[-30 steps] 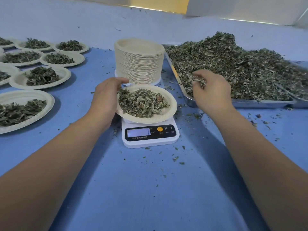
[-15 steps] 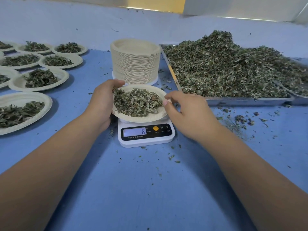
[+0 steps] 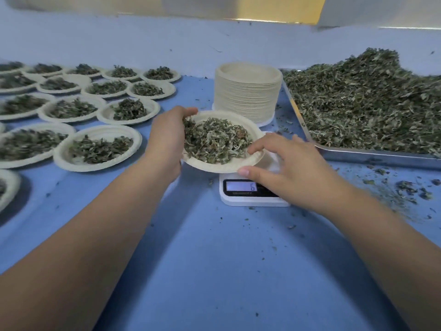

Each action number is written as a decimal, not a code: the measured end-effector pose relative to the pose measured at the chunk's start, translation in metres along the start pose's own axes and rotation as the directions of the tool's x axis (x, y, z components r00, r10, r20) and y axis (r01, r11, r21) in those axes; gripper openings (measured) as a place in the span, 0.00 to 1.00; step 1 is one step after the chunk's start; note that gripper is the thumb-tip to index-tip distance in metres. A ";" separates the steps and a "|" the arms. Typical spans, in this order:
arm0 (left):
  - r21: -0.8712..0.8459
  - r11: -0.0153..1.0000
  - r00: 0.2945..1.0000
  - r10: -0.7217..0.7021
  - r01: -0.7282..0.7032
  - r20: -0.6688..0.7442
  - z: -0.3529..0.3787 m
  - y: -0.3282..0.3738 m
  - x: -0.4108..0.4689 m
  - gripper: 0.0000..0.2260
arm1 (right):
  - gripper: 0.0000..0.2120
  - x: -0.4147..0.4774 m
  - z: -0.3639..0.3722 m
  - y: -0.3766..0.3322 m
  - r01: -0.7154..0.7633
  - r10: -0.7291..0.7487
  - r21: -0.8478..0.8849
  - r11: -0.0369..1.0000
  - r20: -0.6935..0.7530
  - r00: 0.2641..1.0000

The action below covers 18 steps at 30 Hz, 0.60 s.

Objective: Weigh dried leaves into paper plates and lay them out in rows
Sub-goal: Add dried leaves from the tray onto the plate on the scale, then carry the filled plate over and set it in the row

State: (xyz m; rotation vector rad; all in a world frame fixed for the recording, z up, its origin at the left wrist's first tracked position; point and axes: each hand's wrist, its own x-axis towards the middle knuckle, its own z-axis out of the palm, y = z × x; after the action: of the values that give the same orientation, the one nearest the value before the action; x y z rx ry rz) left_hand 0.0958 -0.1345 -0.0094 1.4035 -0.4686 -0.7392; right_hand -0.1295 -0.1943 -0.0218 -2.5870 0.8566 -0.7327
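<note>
**Filled plate held over the scale**

Blue tabletop (image 3: pixel 214 271) underneath everything, pale wall behind, loose leaf crumbs scattered beyond the right hand. Largest of all, far right past the right hand: metal tray (image 3: pixel 372 156) heaped with dried leaves (image 3: pixel 362 103). Spread out to the left of the left hand: rows of filled paper plates (image 3: pixel 97 148), each with a small dark pile, rims close together or touching. Straight ahead of both hands, just beside the tray's left edge: tall stack of empty plates (image 3: pixel 248 94).

Between the hands: one paper plate (image 3: pixel 224 164) loaded with a loose mound of pale green leaves, tilted slightly, its near right edge over the white digital scale (image 3: pixel 253 199); contact with the scale platform not possible to judge. Scale display lit, showing a 6, partly covered by the right hand.

Left hand (image 3: pixel 167 144) wrapped around the plate's left rim, thumb hooked over the far edge, fingers under and out of sight. Right hand (image 3: pixel 288 168) loosely spread at the plate's right rim, thumb pressed against the near edge, forefinger tip lying on the leaves inside the rim, other fingers splayed over the scale; firm grasp or mere touch not clear.
</note>
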 end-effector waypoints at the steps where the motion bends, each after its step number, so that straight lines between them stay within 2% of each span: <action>1: 0.024 1.000 0.999 0.016 -0.015 -0.039 -0.013 0.004 -0.006 0.13 | 0.26 0.004 0.004 -0.008 0.025 -0.025 0.019 1.000 0.016 1.000; 6: 0.255 0.954 0.937 0.227 -0.158 -0.267 -0.086 0.015 -0.030 0.14 | 0.25 0.024 0.035 -0.060 0.203 -0.210 0.063 0.977 0.117 0.971; 9: 0.332 0.920 0.887 0.320 -0.207 -0.333 -0.132 0.013 -0.046 0.16 | 0.27 0.029 0.056 -0.091 0.302 -0.310 0.067 0.951 0.170 0.936; 13: 0.349 0.920 0.867 0.315 -0.178 -0.387 -0.180 0.006 -0.069 0.14 | 0.28 0.030 0.087 -0.121 0.376 -0.389 0.097 0.921 0.230 0.892; 15: 0.423 0.893 0.857 0.335 -0.155 -0.392 -0.195 0.001 -0.081 0.12 | 0.28 0.028 0.103 -0.131 0.398 -0.418 0.125 0.909 0.245 0.875; 18: 0.538 0.839 0.854 0.335 -0.078 -0.398 -0.210 -0.005 -0.092 0.21 | 0.27 0.024 0.120 -0.141 0.421 -0.448 0.156 0.894 0.244 0.860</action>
State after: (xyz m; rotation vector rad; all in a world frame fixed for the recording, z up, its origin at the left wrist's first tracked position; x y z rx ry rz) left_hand 0.1766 0.0793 -0.0308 1.9223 -0.4301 -0.0500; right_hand 0.0196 -0.0847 -0.0489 -2.7312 0.1415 -0.4872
